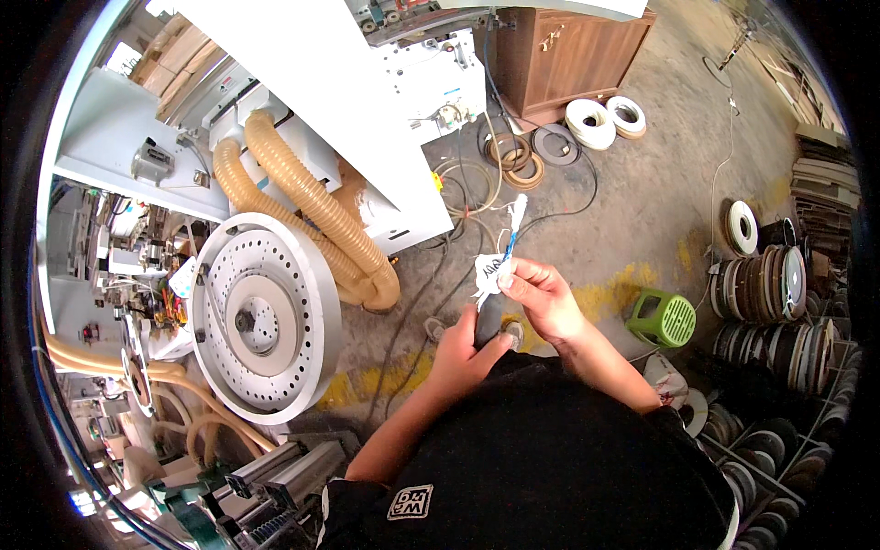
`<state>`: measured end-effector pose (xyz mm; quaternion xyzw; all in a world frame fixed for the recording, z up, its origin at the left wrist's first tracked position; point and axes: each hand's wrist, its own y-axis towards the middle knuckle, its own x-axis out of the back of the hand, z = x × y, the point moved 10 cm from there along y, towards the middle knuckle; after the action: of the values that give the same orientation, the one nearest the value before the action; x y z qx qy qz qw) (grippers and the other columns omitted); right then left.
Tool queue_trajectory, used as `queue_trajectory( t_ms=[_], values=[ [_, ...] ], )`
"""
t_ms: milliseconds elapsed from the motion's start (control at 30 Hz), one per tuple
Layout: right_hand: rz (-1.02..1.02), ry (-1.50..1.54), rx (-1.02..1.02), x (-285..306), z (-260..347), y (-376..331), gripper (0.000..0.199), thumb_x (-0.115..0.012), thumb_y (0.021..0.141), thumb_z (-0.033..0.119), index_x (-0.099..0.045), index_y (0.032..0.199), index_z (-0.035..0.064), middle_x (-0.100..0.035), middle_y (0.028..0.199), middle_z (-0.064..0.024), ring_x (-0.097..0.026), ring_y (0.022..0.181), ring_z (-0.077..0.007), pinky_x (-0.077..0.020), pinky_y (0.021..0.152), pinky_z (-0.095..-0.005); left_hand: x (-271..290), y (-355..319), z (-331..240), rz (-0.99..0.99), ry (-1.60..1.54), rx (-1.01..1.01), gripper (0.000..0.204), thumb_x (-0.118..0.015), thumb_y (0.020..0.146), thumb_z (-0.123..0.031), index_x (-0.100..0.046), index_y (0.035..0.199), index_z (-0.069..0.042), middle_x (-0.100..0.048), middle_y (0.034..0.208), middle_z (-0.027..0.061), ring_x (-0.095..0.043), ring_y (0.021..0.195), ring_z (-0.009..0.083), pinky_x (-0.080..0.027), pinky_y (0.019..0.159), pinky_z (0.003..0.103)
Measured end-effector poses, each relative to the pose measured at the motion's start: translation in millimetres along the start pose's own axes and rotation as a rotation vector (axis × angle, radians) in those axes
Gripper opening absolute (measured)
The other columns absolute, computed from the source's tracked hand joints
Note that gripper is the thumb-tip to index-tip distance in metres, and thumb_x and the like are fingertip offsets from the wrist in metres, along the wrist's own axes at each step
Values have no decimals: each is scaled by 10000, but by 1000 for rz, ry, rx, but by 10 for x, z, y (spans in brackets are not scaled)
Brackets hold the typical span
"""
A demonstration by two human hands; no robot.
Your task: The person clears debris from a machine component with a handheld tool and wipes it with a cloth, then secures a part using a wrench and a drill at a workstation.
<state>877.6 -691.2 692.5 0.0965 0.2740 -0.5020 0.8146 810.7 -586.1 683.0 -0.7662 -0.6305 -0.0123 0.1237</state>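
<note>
In front of my body, my left hand is closed around a dark grey handle-like piece, held upright. At its upper end is a crumpled white wrap or tag with dark marks on it. My right hand pinches the edge of this white piece between thumb and fingers. A thin blue strip and a white twisted end stick out above the right fingertips. What kind of thing this is I cannot make out.
At left stands a machine with a perforated round disc and ribbed tan hoses. Cables and edging coils lie on the floor ahead, near a brown wooden cabinet. To the right are a green stool and racked rolls.
</note>
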Motion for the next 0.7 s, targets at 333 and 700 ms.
queue_trajectory(
  t_ms=[333, 700],
  values=[
    [-138, -37, 23, 80, -30, -41, 241, -643, 1006, 176, -724, 1127, -16, -728, 1005, -34, -626, 905, -99, -498, 820, -261, -17, 71, 43, -106, 77, -96, 378, -723, 899, -322, -614, 1090, -15, -634, 692, 103, -640, 609, 267, -479, 583, 363],
    [-400, -75, 141, 329, 207, -164, 189, -689, 975, 152, -755, 1030, -16, -726, 954, -8, -601, 886, -71, -475, 818, -247, 9, -94, -335, -292, 704, -283, 392, -774, 823, -283, -627, 1076, -24, -659, 715, 170, -671, 643, 358, -515, 575, 431]
  ],
)
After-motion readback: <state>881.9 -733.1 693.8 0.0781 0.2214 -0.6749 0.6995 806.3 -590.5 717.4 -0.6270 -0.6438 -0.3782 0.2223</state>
